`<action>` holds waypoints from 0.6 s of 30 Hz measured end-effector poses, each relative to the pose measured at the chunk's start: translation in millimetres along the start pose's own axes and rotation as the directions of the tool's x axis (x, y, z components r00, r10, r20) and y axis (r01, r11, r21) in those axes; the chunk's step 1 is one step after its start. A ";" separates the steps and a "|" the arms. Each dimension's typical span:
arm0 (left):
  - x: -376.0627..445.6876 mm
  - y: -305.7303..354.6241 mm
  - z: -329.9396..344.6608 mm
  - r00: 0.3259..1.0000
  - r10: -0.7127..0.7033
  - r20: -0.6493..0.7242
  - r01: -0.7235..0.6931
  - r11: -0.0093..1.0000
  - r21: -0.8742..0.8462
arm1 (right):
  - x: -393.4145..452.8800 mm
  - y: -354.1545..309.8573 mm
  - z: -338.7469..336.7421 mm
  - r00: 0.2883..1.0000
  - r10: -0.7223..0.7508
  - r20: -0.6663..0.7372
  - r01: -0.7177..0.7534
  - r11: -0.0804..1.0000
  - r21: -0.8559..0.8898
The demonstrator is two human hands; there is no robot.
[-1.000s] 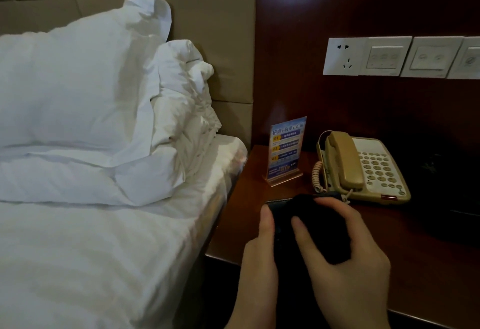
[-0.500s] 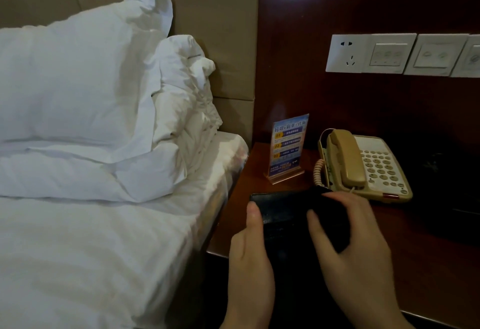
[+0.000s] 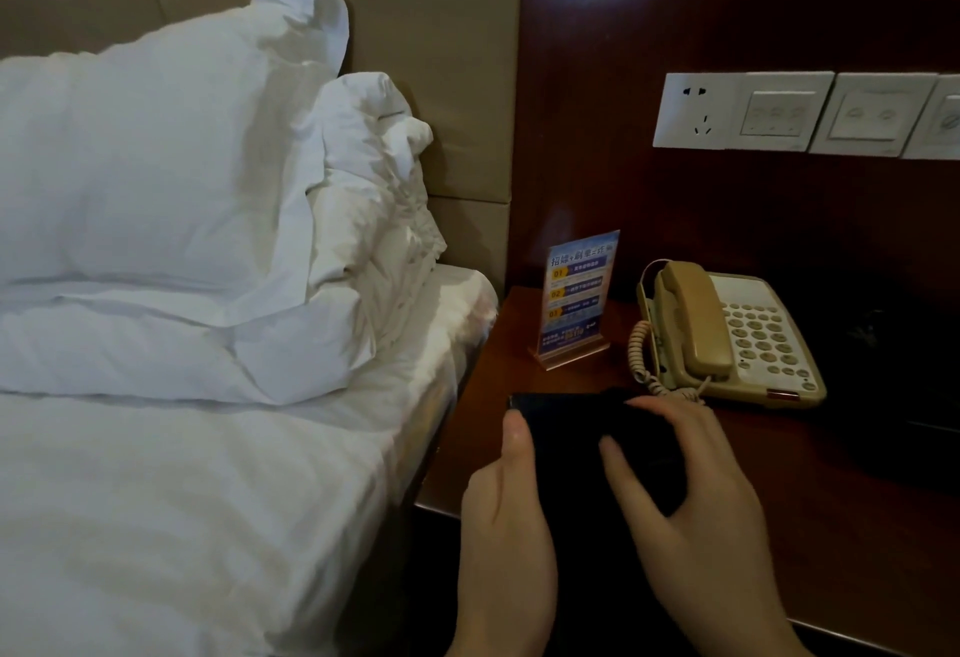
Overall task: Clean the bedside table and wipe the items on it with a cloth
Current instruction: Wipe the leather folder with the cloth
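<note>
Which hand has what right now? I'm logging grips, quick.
Left hand: holds the left edge of a flat dark item.
Right hand: presses a dark cloth onto that item, fingers curled over it.

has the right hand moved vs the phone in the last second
Yes. The right hand slid right across the dark flat item; its fingertips now lie just below the telephone cord, nearer its front edge.
</note>
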State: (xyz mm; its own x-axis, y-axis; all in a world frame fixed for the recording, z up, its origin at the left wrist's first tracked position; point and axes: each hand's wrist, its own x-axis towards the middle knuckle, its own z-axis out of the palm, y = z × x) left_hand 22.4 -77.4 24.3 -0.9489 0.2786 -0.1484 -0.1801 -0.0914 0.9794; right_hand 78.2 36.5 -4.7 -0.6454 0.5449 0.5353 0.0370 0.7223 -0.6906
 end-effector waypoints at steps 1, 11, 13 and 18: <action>-2.1 -1.4 -1.3 1.000 0.009 0.013 -0.009 0.999 0.032 | -4.1 -3.1 1.8 0.999 -0.037 0.010 0.037 0.999 -0.008; 0.5 11.9 -4.8 0.999 0.000 0.044 0.001 1.000 -0.009 | -0.2 -2.0 -0.3 0.995 -0.098 0.031 0.098 0.995 -0.006; 2.7 8.0 -6.6 0.995 0.027 0.091 -0.024 0.999 -0.031 | 4.3 1.9 -0.3 1.000 0.006 -0.015 -0.006 1.000 0.021; 8.9 -4.4 -10.0 1.000 -0.002 0.021 0.003 0.998 -0.062 | -21.2 -13.8 14.3 0.982 -0.159 0.100 0.162 0.987 -0.017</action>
State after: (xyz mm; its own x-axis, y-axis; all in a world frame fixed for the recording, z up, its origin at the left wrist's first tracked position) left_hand 12.2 -84.1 17.3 -0.9430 0.2985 -0.1474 -0.1989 -0.1500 0.9685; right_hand 80.5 8.8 -13.5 -0.7162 0.3774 0.5870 -0.0550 0.8080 -0.5866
